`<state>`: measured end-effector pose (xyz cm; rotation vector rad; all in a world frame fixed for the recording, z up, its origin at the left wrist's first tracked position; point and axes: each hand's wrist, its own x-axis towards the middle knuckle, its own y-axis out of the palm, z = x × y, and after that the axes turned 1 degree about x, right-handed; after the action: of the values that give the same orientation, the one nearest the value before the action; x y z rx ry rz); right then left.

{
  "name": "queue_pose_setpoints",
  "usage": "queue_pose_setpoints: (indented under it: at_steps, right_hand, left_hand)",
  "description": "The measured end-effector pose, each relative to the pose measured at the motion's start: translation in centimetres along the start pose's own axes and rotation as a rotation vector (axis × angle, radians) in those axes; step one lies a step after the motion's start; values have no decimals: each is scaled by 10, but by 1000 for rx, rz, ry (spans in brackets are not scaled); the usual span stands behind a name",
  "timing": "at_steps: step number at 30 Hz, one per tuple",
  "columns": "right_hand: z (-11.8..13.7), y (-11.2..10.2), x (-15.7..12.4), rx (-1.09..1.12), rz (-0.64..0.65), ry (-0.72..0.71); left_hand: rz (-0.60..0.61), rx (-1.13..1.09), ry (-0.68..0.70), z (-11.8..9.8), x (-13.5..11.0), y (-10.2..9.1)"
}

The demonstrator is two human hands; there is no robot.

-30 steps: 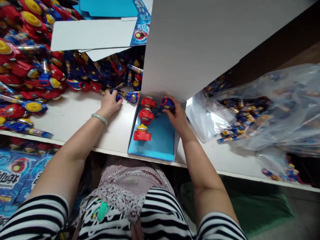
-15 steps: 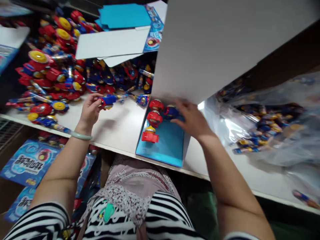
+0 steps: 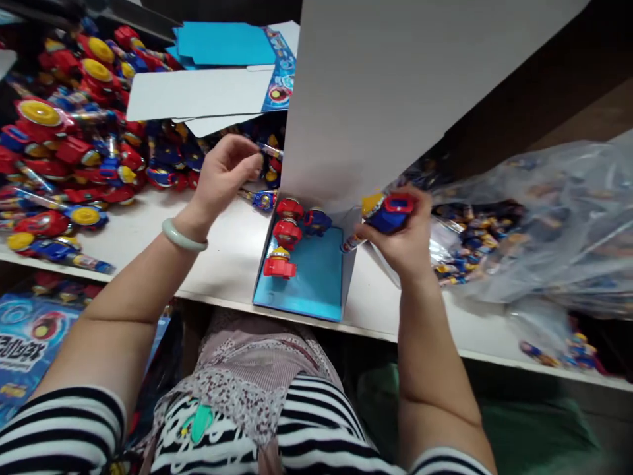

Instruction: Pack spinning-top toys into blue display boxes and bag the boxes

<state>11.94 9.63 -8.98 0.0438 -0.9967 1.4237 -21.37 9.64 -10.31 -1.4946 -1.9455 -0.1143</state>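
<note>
My right hand [image 3: 408, 241] grips a blue toy [image 3: 388, 214] with a yellow top, a red part and a clear printed tube, just right of the box's open front. My left hand [image 3: 227, 175] is raised above the shelf at the left of the box, its fingers loosely curled and apart, with nothing visible in them. Between the hands stands a tall open box [image 3: 363, 99] with grey-white walls and a blue bottom flap. Inside its lower end, several red toys [image 3: 287, 234] line the left side, and a blue toy [image 3: 317, 221] lies beside them.
Piled on the left are many red and blue toys [image 3: 74, 152] with yellow discs. Flat white and blue cartons [image 3: 198, 92] lie over the pile's back. A clear plastic bag [image 3: 554, 218] of small toys rests at the right. Printed boxes [image 3: 30, 343] lie below the white shelf [image 3: 208, 270].
My left hand has lost its blue toy and moved right and up. My right hand has left the box, moved right and now holds a blue toy with a tube.
</note>
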Motion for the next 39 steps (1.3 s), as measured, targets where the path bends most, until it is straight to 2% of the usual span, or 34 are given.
queue_pose_setpoints:
  at_steps: [1,2,5,7,9,11,14,15,17,21,23,25,28,31,35,39]
  right_hand:
    - [-16,2,-8,-39,-67,53]
    - [-28,8,-16,-69,-109,100]
    - [-45,41,-27,-150,-141,161]
    - [-45,61,-28,-229,-98,118]
    - [-42,68,-29,-328,-56,80]
    - [-40,63,-31,-402,-20,75]
    - [-40,42,-35,-414,97,24]
    - [-41,36,-36,-405,138,-5]
    - [-43,27,-34,-403,178,-34]
    - [-44,28,-20,-513,268,-37]
    - [-39,31,-13,-588,313,-33]
    - [-32,32,-9,-638,344,-26]
    - [-19,31,-7,-684,414,-40]
    - [-11,32,-5,-714,444,-51]
    - [-11,32,1,-679,466,-77]
    - [-20,31,5,-640,478,-91]
  left_hand:
    - [-7,138,-35,22,0,-1]
    - [44,289,-79,43,-2,-2]
    - [398,720,-193,88,-7,6]
    - [581,899,-256,103,-11,15]
    - [640,986,-297,111,-15,20]
    - [665,1009,-286,118,-17,19]
    - [687,927,-273,126,-24,6]
    - [680,856,-287,128,-27,0]
    - [589,664,-333,130,-37,-13]
    - [227,168,-443,128,-60,-32]
    - [98,-74,-410,125,-69,-38]
    - [17,-237,-325,119,-75,-41]
    - [-58,-341,-246,98,-81,-41]
    - [-103,-376,-219,67,-84,-38]
    - [-67,-426,-193,32,-85,-30]
    - [-35,-515,-144,19,-85,-23]
